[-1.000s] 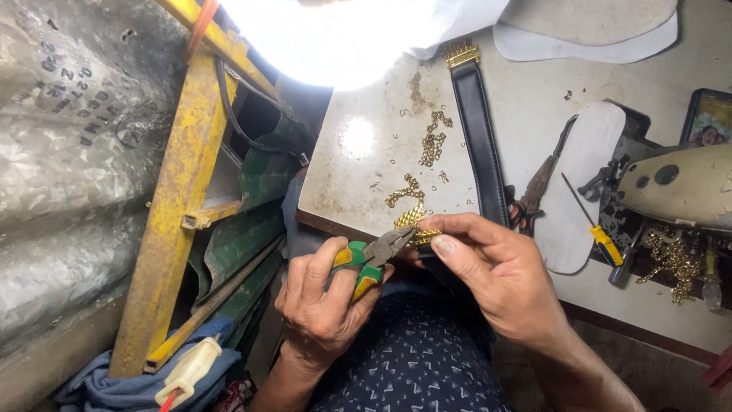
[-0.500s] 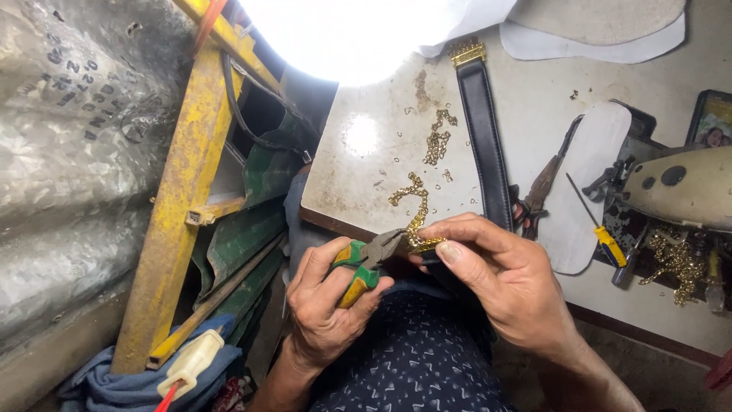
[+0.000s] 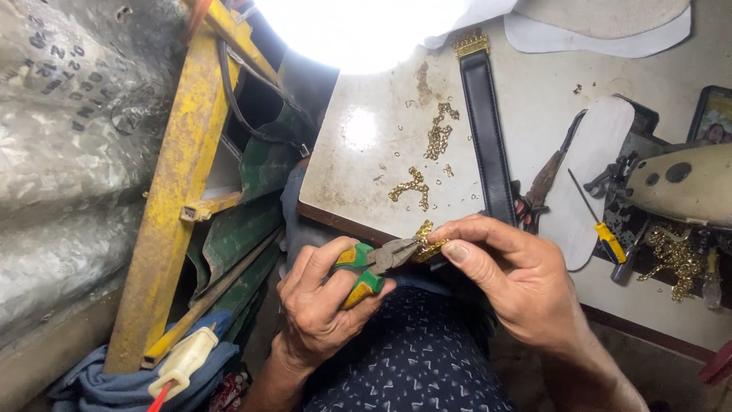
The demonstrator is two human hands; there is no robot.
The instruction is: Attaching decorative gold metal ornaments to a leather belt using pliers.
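The left hand is clenched around the green-and-yellow handles of a pair of pliers, held over the lap just below the near edge of the surface. The plier nose points right and closes on a short piece of gold chain. The right hand grasps the same chain piece between thumb and forefinger, its grip touching the chain just beside the plier nose. Both hands sit close together, fingertips nearly meeting at the chain.

On the surface, further loose gold chain segments lie near the front edge, with a second cluster farther back and small single links scattered around them. A black strap with a gold-coloured end fitting runs from the far side toward the right hand. To its right lies a second pair of pliers with dark handles, partly resting on a white sole-shaped piece. A screwdriver with a yellow handle lies just beside that piece. A tangle of gold chain sits at the right, below a pale rounded machine body.

To the left of the surface stands a yellow metal frame, with a blue cloth at its foot. The person's lap is covered by dark patterned fabric.
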